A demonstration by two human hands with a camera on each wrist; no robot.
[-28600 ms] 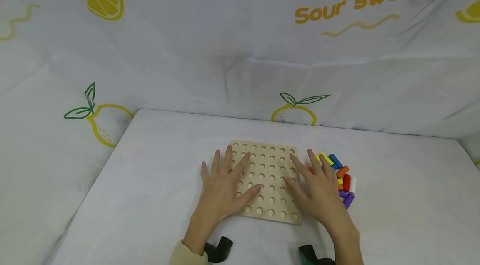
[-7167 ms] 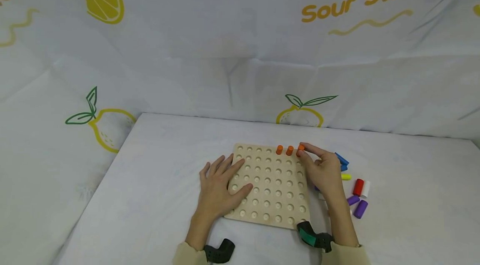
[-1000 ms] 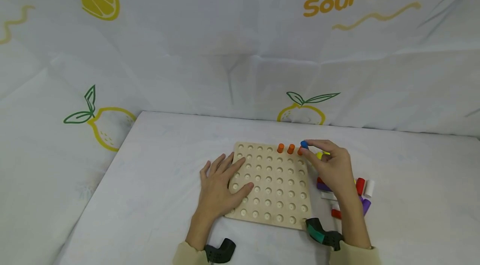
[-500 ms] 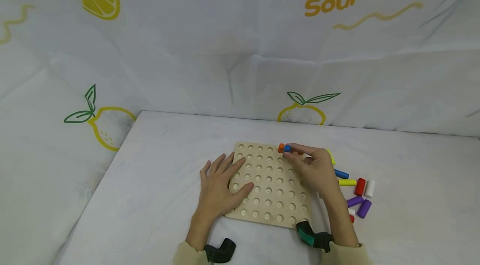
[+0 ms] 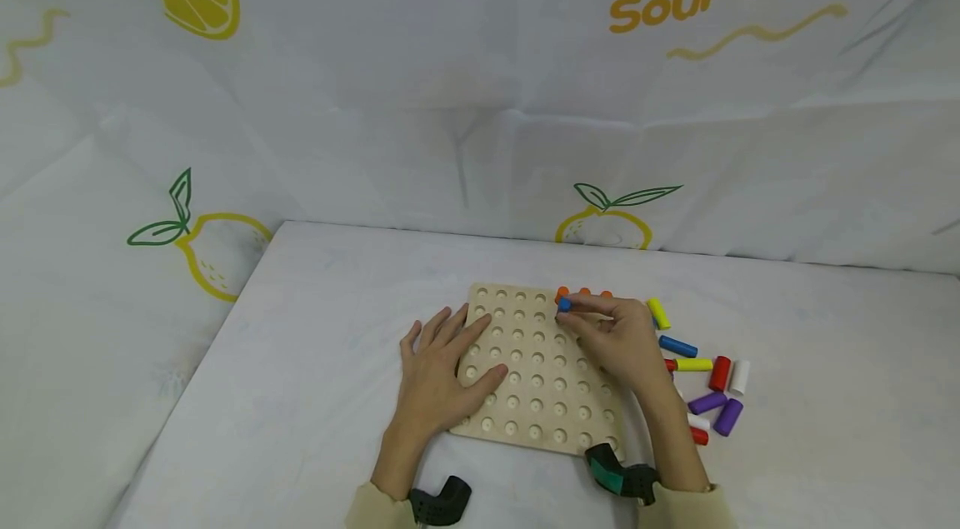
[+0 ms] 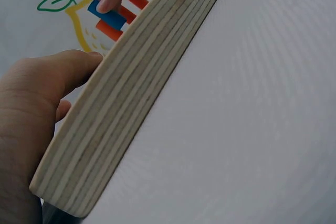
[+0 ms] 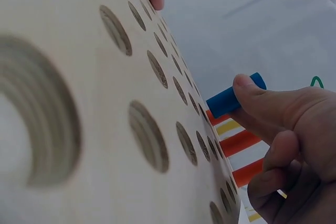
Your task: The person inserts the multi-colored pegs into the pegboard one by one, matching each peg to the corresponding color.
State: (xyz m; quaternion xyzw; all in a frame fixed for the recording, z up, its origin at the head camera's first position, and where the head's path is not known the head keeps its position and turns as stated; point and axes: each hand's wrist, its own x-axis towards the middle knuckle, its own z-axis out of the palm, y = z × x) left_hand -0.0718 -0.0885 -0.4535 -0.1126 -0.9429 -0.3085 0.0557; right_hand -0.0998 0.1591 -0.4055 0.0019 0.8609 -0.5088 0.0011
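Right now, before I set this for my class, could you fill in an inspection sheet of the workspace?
Surface: white-covered table.
Job's things: holed wooden board; three orange pegs standing along its far edge; loose pegs in yellow, blue, red, white and purple right of it, partly hidden by the right arm.
Clutter: nothing seen beyond black devices by both wrists.
Hands: left hand rests spread on the board; right hand pinches a blue peg, whether seated cannot be told.
Cables: nothing seen.
Surroundings: white backdrop with lemon drawings and "Sour sweet" lettering.
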